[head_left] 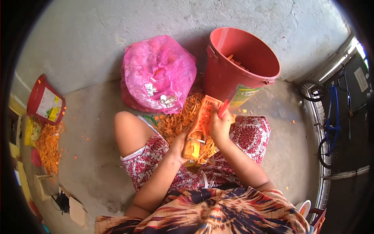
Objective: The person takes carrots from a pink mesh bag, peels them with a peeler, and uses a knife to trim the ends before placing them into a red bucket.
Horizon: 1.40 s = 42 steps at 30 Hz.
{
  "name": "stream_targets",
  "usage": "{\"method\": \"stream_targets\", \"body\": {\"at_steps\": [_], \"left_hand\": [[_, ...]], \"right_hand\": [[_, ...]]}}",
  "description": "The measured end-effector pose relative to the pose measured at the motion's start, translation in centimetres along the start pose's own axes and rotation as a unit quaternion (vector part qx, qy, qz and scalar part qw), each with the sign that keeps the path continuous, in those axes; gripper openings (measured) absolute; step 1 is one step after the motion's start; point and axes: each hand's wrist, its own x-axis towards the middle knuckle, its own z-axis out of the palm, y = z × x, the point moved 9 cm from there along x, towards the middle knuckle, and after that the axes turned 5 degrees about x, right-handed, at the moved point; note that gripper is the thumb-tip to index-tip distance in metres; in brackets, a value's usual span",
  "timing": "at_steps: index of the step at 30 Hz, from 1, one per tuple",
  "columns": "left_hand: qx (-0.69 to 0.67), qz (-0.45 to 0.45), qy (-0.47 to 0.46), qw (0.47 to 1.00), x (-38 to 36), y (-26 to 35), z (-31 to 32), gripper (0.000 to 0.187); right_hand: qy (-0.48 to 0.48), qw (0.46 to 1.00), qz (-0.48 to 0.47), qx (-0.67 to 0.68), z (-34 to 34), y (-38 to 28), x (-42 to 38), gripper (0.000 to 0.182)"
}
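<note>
An orange plastic slicer-like tool (202,117) slants across the lap, its yellow part at the lower end. My left hand (179,148) is wrapped round the lower left side of this tool. Near its upper right side, my right hand (220,125) is closed on a red handle-like object (224,108); what lies under the fingers is hidden. Orange cut pieces (175,125) are heaped on the floor between the legs, and more lie under the tool.
A pink mesh sack (156,70) and a tall red bucket (218,74) stand by the wall. At the left, a tipped red bucket (36,97) lies beside orange shreds (48,148). A blue bicycle (333,117) is at the right.
</note>
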Motion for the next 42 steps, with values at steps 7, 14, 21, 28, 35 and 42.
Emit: {"method": "stream_targets", "body": {"at_steps": [7, 14, 21, 28, 35, 42], "left_hand": [[0.067, 0.014, 0.063, 0.996, -0.5, 0.3, 0.2, 0.035], [0.175, 0.023, -0.005, 0.984, -2.3, -1.5, 1.1, 0.036], [0.093, -0.032, 0.094, 0.991, -1.8, -1.3, -1.2, 0.042], [0.024, -0.032, 0.004, 0.999, -0.5, -1.4, -0.7, 0.038], [-0.006, -0.026, 0.022, 0.999, -0.8, -0.9, 0.5, 0.038], [0.146, 0.008, 0.021, 0.989, -1.4, -1.5, 0.4, 0.039]], "right_hand": [[-0.01, 0.987, -0.055, -0.151, 0.3, -1.3, -0.4, 0.02], [0.145, 0.973, -0.07, -0.165, -7.2, 4.4, 7.7, 0.012], [0.057, 0.989, 0.132, 0.029, -5.9, 4.7, 7.1, 0.024], [-0.116, 0.967, 0.215, 0.067, 0.2, 1.9, 0.7, 0.025], [-0.162, 0.979, 0.109, 0.052, 1.0, 1.2, -1.4, 0.027], [0.043, 0.997, -0.003, -0.059, -4.9, 0.3, 8.4, 0.018]]}}
